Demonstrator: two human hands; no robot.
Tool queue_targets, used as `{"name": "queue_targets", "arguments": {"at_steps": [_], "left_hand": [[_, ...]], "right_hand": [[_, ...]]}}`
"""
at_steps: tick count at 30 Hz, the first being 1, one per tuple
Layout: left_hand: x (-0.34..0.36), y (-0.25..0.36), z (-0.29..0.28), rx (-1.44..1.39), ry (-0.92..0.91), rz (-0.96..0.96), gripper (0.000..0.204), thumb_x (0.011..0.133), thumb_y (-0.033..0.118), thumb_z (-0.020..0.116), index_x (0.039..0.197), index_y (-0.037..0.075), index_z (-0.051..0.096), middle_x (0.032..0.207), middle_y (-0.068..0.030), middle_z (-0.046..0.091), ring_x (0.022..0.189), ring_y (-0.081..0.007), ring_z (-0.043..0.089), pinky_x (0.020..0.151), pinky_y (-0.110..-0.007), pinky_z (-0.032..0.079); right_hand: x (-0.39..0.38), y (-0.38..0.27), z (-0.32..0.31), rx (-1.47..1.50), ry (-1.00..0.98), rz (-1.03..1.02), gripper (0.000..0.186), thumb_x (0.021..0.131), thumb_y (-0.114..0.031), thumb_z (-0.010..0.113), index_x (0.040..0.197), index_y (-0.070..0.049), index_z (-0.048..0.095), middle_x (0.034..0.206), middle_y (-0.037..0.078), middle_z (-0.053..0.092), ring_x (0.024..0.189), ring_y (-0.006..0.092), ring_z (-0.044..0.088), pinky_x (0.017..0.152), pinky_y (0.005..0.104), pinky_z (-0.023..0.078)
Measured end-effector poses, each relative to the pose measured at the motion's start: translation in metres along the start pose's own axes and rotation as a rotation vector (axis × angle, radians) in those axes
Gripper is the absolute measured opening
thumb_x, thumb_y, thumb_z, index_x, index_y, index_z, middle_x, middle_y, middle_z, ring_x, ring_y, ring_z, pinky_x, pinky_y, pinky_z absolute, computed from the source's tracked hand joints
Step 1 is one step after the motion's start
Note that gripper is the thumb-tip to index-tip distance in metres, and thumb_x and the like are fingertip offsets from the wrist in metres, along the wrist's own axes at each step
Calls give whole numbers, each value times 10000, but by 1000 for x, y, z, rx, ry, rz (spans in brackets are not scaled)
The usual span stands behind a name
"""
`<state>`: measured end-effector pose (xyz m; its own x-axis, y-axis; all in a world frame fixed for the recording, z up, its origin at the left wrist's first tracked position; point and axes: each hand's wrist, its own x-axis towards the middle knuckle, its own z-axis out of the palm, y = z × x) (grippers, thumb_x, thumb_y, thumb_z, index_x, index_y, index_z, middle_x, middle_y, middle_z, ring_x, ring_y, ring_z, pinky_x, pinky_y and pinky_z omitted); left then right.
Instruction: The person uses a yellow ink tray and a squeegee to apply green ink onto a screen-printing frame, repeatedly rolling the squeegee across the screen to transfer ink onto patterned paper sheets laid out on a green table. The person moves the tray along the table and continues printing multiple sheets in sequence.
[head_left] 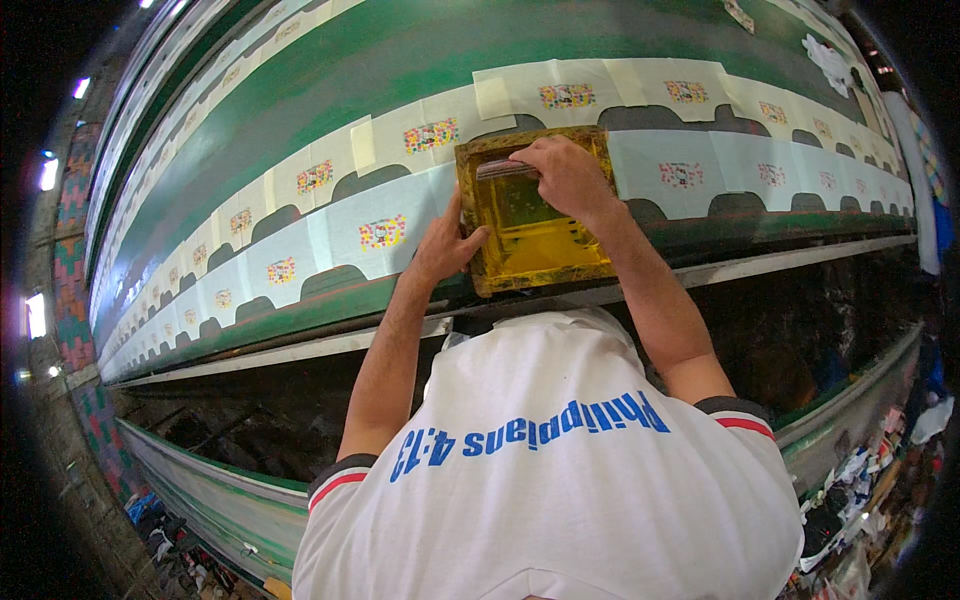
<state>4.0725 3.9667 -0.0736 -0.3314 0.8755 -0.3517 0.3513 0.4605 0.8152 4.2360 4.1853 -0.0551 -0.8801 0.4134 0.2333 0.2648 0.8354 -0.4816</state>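
Observation:
A screen printing frame (546, 279) with worn, stained wooden sides and yellow mesh lies over a pale fabric strip on the long green table. My left hand (447, 246) grips its left side, thumb over the rail and fingers along the outer edge. Inside the frame, near the far rail, my right hand (570, 180) is closed around a squeegee (503, 169) held crosswise against the mesh. Part of the squeegee is hidden under my fingers. Left of the frame, a colourful print (383, 232) shows on the nearest fabric piece.
Rows of pale fabric pieces (645, 88) with small colourful prints run along the green table (390, 90). A narrow light ledge (280, 352) follows its near edge. Behind me stands another long table (215, 495). Scraps (860, 490) litter the floor at lower right.

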Motion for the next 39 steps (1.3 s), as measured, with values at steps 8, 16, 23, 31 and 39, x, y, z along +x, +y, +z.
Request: {"name": "queue_targets", "arguments": {"at_steps": [8,16,23,31,39], "left_hand": [[8,-33,3,23,94,155,713,1205,449,408,1785,120,156,998,-292,768,626,-361,734,543,-460,589],[3,-3,1,-85,-22,-43,714,1206,468,404,1770,84,195,1039,-315,767,516,-331,687,580,-462,593],[6,-27,1,25,42,43,681,1208,436,410,1773,112,208,1062,-300,777,606,-368,726,615,-471,608],[6,-28,4,10,65,106,658,1212,425,391,1774,134,213,1213,-339,731,761,-431,742,724,-500,594],[9,-34,4,39,44,70,691,1210,432,387,1767,69,198,1191,-360,743,978,-539,736,954,-592,537]], "right_hand": [[-48,-33,-21,14,-212,-20,419,897,15,689,1275,-121,807,1196,115,778,1148,344,715,1009,456,588],[-127,-61,-21,89,-117,-3,368,918,-37,649,1246,-93,806,1172,110,760,1153,333,698,1030,468,573],[-93,-38,-20,27,85,45,370,910,-18,666,1246,-80,807,1209,93,764,1184,328,697,1045,466,574],[-36,26,-23,-57,78,39,436,924,74,636,1280,-110,809,1257,94,782,1171,329,722,1023,473,608],[-30,23,-41,4,-114,96,470,908,29,633,1311,-149,793,1211,106,788,1172,371,716,1032,494,597]]}}
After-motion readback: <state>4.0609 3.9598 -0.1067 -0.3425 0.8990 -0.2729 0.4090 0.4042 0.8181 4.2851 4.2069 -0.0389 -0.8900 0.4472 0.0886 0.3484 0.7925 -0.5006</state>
